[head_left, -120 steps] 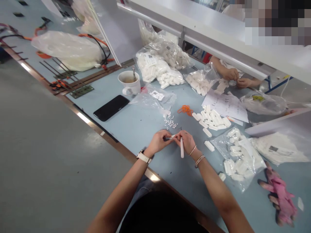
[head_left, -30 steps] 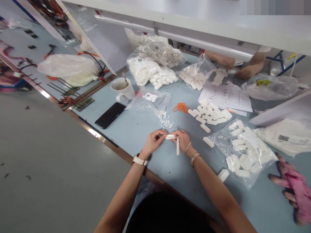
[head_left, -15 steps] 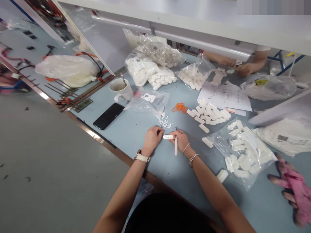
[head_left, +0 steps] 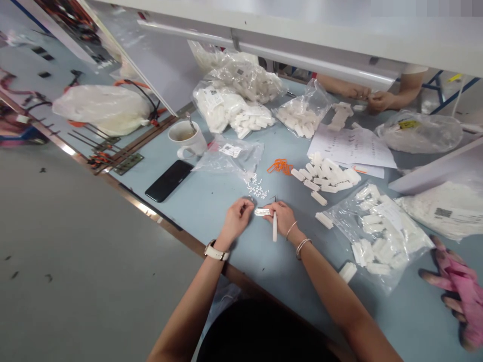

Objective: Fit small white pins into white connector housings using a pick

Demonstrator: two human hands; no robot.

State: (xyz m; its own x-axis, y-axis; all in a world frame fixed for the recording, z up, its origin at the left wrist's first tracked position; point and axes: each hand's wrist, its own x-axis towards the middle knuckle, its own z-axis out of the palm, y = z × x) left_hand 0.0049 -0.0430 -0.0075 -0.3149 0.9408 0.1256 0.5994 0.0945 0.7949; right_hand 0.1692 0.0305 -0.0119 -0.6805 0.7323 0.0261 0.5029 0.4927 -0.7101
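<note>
My right hand (head_left: 283, 217) is closed on a small white rectangular plastic piece (head_left: 260, 212), which sticks out to the left from its fingertips. A slim tool with a white handle (head_left: 274, 229) is in the same hand, its handle pointing down toward me; a thin dark tip shows beyond the fingers. My left hand (head_left: 237, 216) is just left of the white piece, thumb and fingers pinched together. Whatever that pinch holds, if anything, is too small to make out. Tiny white pegs (head_left: 257, 190) lie scattered just beyond both hands.
Orange clips (head_left: 279, 166) and a pile of white plastic pieces (head_left: 326, 173) lie ahead. A phone (head_left: 168, 181) and mug (head_left: 187, 138) stand left, a bag of white parts (head_left: 381, 231) and pink gloves (head_left: 458, 291) right. Another person's hands (head_left: 379, 100) work across the table.
My left hand has shifted slightly, its wrist a little farther left. My right hand keeps hold of the white piece and the tool. The whole view has moved slightly.
</note>
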